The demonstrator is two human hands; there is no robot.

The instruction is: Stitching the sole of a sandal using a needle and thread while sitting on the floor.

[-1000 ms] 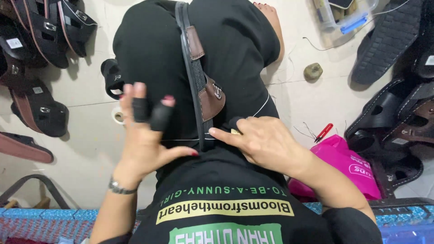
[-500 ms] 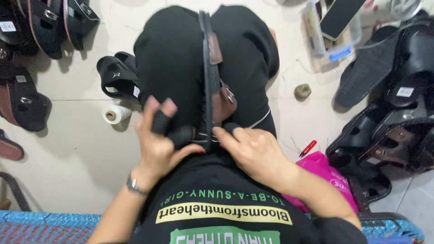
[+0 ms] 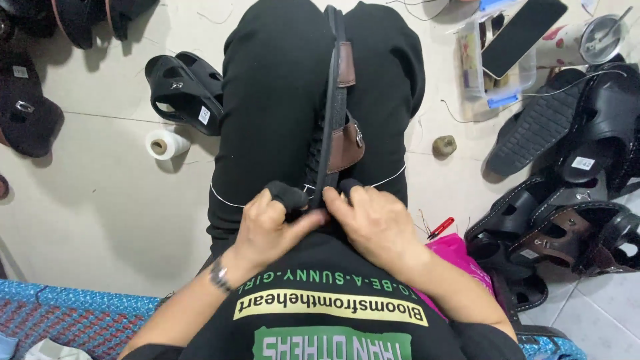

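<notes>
A black sandal with brown straps (image 3: 337,113) stands on its edge, clamped between my knees in black trousers. My left hand (image 3: 270,223) and my right hand (image 3: 370,220) meet at the sandal's near end and pinch it from both sides. Black finger guards cover a fingertip on each hand. A thin white thread (image 3: 387,179) runs from the sandal's near end out across my thighs. A watch sits on my left wrist.
A white thread spool (image 3: 165,143) and a black sandal (image 3: 187,90) lie on the floor to the left. More sandals (image 3: 573,200) pile up at the right, with a clear plastic box (image 3: 497,67), a small red tool (image 3: 441,227) and a pink bag (image 3: 460,257).
My left hand came down from an open, raised pose onto the sandal's near end. My right hand moved in to join it. The view shifted so the sandal sits centred.
</notes>
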